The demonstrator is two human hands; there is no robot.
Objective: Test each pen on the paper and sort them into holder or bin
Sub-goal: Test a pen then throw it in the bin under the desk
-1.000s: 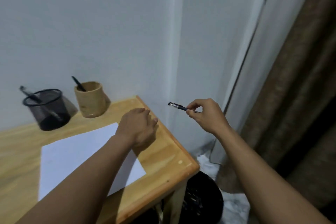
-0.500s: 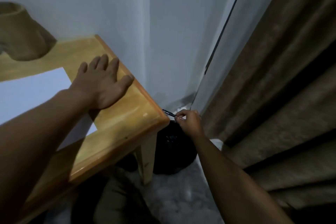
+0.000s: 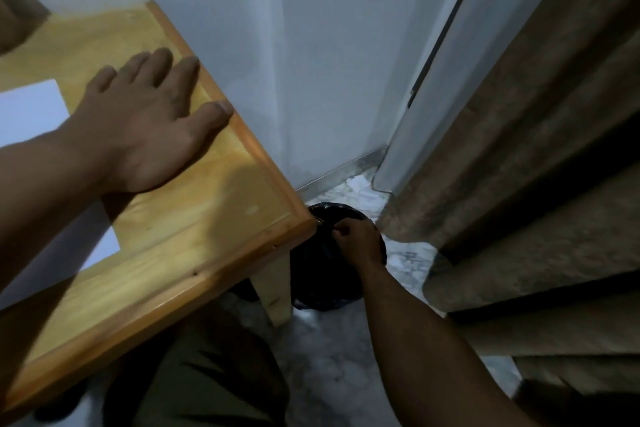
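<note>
right hand (image 3: 356, 239) | down over the black bin (image 3: 322, 274) beside the desk (image 3: 207, 218) corner, fingers pinched shut on a pen (image 3: 320, 222) (barely a sliver showing) | left hand (image 3: 149, 128) | flat and spread on desk, holding nothing | pen handling | probably light, stiff, slick, so pinch mid-barrel | paper (image 3: 31, 107) up on desk

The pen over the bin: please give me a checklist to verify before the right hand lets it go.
1. Right hand is above the black bin: ok.
2. Pen is pinched in its fingers: ok, only the tip shows.
3. Pen clears the table corner: cannot tell, it sits very close.
4. Bin opening is free: cannot tell, too dark.
5. Left hand lies flat on the table for support: ok.
</note>
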